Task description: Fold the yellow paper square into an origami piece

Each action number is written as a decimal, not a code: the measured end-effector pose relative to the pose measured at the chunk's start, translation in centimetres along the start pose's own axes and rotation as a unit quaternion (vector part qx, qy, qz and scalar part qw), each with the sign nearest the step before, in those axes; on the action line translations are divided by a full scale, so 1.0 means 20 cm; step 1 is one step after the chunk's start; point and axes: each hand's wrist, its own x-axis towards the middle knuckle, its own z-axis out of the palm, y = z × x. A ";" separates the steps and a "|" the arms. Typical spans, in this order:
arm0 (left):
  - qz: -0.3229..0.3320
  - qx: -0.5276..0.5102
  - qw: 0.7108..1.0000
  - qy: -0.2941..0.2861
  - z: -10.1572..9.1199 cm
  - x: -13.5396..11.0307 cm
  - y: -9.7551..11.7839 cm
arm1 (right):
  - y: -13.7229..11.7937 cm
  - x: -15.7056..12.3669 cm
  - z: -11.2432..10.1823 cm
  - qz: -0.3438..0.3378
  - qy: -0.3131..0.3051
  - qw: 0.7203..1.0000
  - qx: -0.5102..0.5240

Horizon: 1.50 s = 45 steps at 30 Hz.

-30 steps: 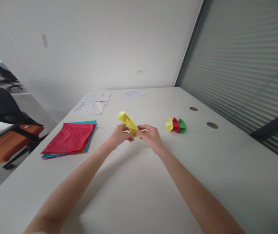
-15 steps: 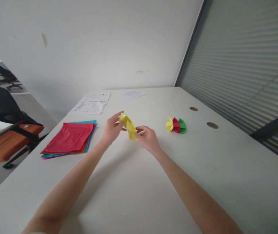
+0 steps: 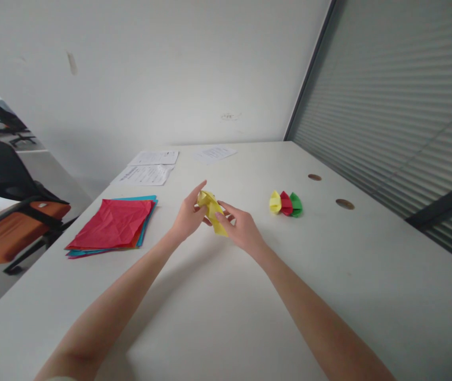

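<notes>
A folded yellow paper piece [image 3: 212, 209] is held just above the white table [image 3: 226, 317] between both hands. My left hand [image 3: 188, 217] pinches its upper left side, index finger raised. My right hand [image 3: 240, 227] grips its lower right part with fingers curled under it. Three finished folded shapes, yellow, red and green [image 3: 286, 203], lie side by side to the right of my hands. A stack of coloured paper sheets with a red one on top [image 3: 112, 226] lies to the left.
Printed white sheets [image 3: 148, 169] lie at the table's far side near the wall. Two round cable holes [image 3: 344, 203] sit by the blinds on the right. An orange and black office chair [image 3: 7, 227] stands beyond the table's left edge.
The yellow paper has gone from a long pointed shape sticking up to a more bunched one. My left hand shifted up onto its top; both hands stayed in place.
</notes>
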 end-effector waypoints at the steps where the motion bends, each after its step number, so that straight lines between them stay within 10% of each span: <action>1: -0.003 0.004 1.000 -0.011 0.00 0.00 0.00 | -0.01 0.00 0.00 0.001 -0.007 1.000 0.015; 25: -0.003 -0.033 0.998 -0.045 0.02 -0.03 0.06 | 0.02 -0.01 0.01 -0.066 0.057 0.992 -0.096; 45: 0.083 0.061 0.994 -0.021 0.03 -0.04 0.01 | 0.02 0.02 0.03 -0.051 0.166 0.983 0.057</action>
